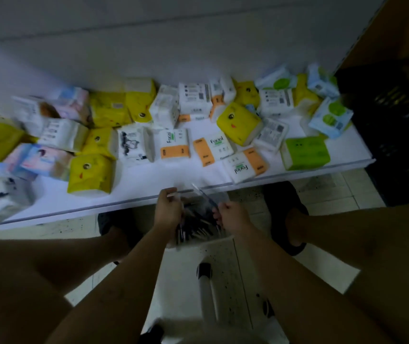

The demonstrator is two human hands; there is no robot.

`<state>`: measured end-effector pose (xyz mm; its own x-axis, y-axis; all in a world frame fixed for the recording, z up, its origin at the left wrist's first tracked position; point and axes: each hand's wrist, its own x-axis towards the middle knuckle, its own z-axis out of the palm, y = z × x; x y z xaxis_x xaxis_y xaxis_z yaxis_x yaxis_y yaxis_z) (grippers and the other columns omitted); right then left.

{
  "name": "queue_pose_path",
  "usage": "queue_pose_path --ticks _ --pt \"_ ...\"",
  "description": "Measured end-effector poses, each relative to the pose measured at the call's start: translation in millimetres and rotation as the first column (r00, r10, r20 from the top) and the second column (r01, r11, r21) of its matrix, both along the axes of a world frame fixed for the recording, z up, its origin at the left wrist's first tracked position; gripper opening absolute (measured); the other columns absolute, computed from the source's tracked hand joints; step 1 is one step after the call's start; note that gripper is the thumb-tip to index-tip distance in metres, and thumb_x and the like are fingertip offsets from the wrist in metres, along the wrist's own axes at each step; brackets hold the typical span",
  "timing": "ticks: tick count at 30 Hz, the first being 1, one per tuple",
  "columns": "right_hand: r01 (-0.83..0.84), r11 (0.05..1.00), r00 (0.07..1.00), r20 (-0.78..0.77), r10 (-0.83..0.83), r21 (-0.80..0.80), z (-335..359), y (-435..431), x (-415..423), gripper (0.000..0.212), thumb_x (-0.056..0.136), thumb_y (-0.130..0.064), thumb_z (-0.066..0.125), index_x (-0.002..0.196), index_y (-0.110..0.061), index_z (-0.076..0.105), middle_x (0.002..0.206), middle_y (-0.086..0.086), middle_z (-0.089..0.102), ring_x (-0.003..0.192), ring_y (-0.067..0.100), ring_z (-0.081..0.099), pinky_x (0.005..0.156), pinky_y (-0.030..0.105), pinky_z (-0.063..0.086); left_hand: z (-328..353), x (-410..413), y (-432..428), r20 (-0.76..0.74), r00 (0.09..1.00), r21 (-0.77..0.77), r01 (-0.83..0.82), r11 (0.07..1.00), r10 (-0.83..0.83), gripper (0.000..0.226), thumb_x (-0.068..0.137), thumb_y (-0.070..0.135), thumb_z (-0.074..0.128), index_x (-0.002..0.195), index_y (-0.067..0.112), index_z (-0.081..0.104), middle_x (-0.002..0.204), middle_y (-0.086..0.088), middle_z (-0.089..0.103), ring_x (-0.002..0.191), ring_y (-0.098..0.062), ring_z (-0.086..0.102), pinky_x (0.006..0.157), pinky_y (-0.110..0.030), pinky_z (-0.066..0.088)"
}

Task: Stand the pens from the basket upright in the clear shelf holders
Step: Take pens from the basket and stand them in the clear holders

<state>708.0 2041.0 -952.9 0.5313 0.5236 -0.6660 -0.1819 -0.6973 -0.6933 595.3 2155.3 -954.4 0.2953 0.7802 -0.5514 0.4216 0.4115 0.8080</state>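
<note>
Between the two hands, directly under the knuckles, the basket (212, 241) is sitting low with the pens (198, 228) lying jumbled inside it, dark and pale barrels crossing one another. The right hand (233, 217) is curling its fingers around a clear pen (204, 196), whose barrel is slanting up and away from that grip toward the left hand (170, 209). The left hand is hanging over the basket's other side with its fingers curled. A pale slim tip is showing by its thumb, but blur is hiding whether it is gripping anything. Just beyond both fists, a white shelf (136, 191) is carrying scattered tissue packs (175, 144). Outside each wrist, a foot in a dark sandal (285, 207) is resting on the tiled floor (342, 192).
</note>
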Motion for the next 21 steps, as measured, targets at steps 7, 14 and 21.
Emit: queue_pose_path --ticks 7,14,21 --pt "-0.055 0.974 0.976 0.217 0.006 0.220 54.3 9.5 -17.2 0.023 0.095 -0.044 0.045 0.090 -0.031 0.063 0.072 -0.011 0.053 0.068 0.016 0.052 0.066 0.031 0.043 78.5 -3.3 -3.4 0.121 0.978 0.046 0.165 0.985 -0.169 0.017 0.097 0.009 0.052 0.109 0.001 0.060 0.101 -0.014 0.071 0.068 -0.018 0.059 0.051 -0.024 0.044" --pt "0.012 0.853 0.985 0.140 -0.100 0.521 127.7 11.0 -15.7 0.029 0.102 -0.009 0.037 0.088 -0.021 0.060 0.075 0.001 0.063 0.059 0.013 0.053 0.057 0.026 0.045 170.1 -8.1 -4.8 0.077 0.923 0.428 0.310 0.849 -0.376 0.042 0.101 0.038 0.041 0.142 0.026 0.040 0.066 0.004 0.059 0.048 -0.009 0.046 0.044 -0.023 0.036" --pt "-0.135 0.685 0.926 0.337 -0.169 0.716 222.5 6.8 -11.2 0.019 0.101 -0.016 0.047 0.096 -0.030 0.059 0.068 -0.010 0.061 0.052 0.000 0.048 0.054 0.020 0.036 266.9 -1.8 -15.1 0.135 0.877 0.642 0.278 0.714 -0.462 0.015 0.100 0.007 0.040 0.102 0.022 0.040 0.082 -0.002 0.064 0.052 -0.006 0.047 0.053 -0.024 0.040"
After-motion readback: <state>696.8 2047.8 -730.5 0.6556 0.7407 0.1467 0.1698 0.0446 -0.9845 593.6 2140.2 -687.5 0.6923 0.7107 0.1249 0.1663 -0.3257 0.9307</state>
